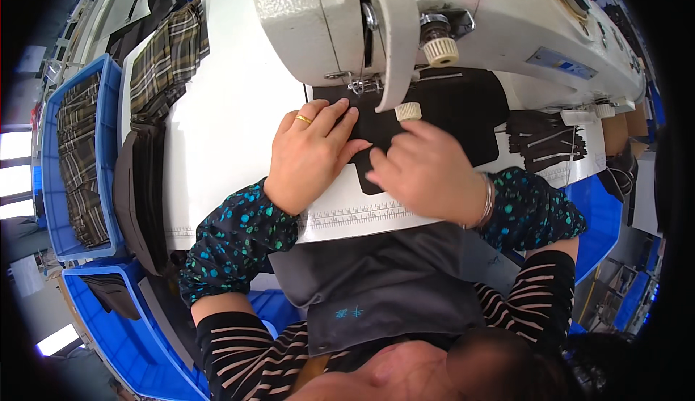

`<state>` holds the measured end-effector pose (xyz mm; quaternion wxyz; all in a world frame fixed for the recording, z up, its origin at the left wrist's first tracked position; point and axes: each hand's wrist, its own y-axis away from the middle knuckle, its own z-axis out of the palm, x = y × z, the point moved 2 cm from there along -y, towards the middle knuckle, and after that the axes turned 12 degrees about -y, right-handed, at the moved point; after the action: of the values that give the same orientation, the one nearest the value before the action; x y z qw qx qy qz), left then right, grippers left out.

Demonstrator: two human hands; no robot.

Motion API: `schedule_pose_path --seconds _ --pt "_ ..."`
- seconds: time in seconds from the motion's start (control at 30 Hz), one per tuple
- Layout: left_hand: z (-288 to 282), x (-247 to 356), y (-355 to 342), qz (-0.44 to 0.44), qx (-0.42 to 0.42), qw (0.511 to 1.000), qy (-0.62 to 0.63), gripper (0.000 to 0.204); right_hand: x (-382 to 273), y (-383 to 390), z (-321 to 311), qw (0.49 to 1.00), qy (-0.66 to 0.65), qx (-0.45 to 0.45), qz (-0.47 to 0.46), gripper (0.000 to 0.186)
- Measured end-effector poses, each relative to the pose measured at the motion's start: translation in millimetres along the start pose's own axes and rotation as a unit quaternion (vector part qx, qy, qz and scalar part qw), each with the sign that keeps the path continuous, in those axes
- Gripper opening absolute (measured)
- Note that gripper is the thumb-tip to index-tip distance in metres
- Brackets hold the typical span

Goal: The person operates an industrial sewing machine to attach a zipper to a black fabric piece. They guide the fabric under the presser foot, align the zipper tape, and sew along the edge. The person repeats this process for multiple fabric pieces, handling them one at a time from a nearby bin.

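A black fabric piece (449, 108) lies flat on the white sewing table (232, 119), under the head of a white sewing machine (449, 17). My left hand (311, 151), with a gold ring, presses flat on the fabric's left part, fingertips just in front of the presser foot (356, 86). On the lower edge of the fabric rests my right hand (423, 173), a bracelet at its wrist, fingers curled and pinching the cloth. Both forearms wear dark sleeve covers with teal spots.
Plaid and dark cloth pieces (163, 68) are stacked at the table's left edge. A blue bin (108, 97) on the left holds more plaid cloth. Black strips with white lines (546, 140) lie at the right. A ruler strip (362, 214) runs along the table's front edge.
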<state>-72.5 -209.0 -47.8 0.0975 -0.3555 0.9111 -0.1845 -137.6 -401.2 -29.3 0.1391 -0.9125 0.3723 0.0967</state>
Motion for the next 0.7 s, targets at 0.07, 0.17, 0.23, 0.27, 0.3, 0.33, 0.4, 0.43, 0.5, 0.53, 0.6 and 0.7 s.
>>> schedule_pose_path --seconds 0.07,0.17,0.23,0.27,0.3,0.33,0.4,0.43,0.5,0.53,0.6,0.7 --pt "-2.0 2.0 -1.8 0.000 -0.004 1.000 0.000 0.043 21.3 -5.4 -7.4 0.999 0.023 0.026 0.014 0.040" --pt "-1.3 2.2 -3.8 0.006 -0.003 1.000 -0.021 0.048 38.5 -10.4 1.0 0.990 0.032 0.133 0.024 0.029" --pt "-1.5 -0.2 -3.0 0.006 -0.012 0.999 -0.030 0.051 37.9 -11.3 5.6 0.992 0.013 0.121 0.040 0.033" --pt "-1.7 -1.5 -2.3 0.006 -0.016 0.999 -0.034 0.053 37.2 -11.7 7.3 0.992 0.004 0.114 0.048 0.035" --pt "-1.0 -3.0 -2.0 0.007 -0.017 0.999 -0.034 0.053 35.8 -12.5 7.5 0.993 0.000 0.105 0.055 0.035" --pt "0.1 -4.6 -1.2 0.008 -0.019 0.999 -0.034 0.054 33.8 -13.8 7.4 0.994 -0.003 0.095 0.061 0.035" --pt "0.4 -4.9 -1.2 0.010 -0.022 0.999 -0.033 0.056 33.7 -14.1 7.3 0.994 -0.005 0.089 0.065 0.035" --pt "-0.1 -4.6 -1.8 0.010 -0.023 0.999 -0.032 0.057 35.0 -13.7 7.2 0.994 -0.004 0.091 0.063 0.036" --pt "-1.3 -4.0 -2.4 0.009 -0.026 0.999 -0.031 0.059 36.3 -12.9 8.2 0.993 0.010 0.100 0.057 0.037" --pt "-1.8 -3.8 -2.6 0.009 -0.028 0.999 -0.030 0.060 36.7 -12.6 9.5 0.993 0.023 0.106 0.054 0.037" --pt "-2.1 -3.6 -2.6 0.008 -0.031 0.999 -0.030 0.061 36.7 -12.1 10.1 0.992 0.036 0.112 0.052 0.039" --pt "-2.3 -3.5 -2.9 0.008 -0.036 0.999 -0.032 0.062 35.9 -10.7 10.1 0.992 0.039 0.109 0.053 0.039"
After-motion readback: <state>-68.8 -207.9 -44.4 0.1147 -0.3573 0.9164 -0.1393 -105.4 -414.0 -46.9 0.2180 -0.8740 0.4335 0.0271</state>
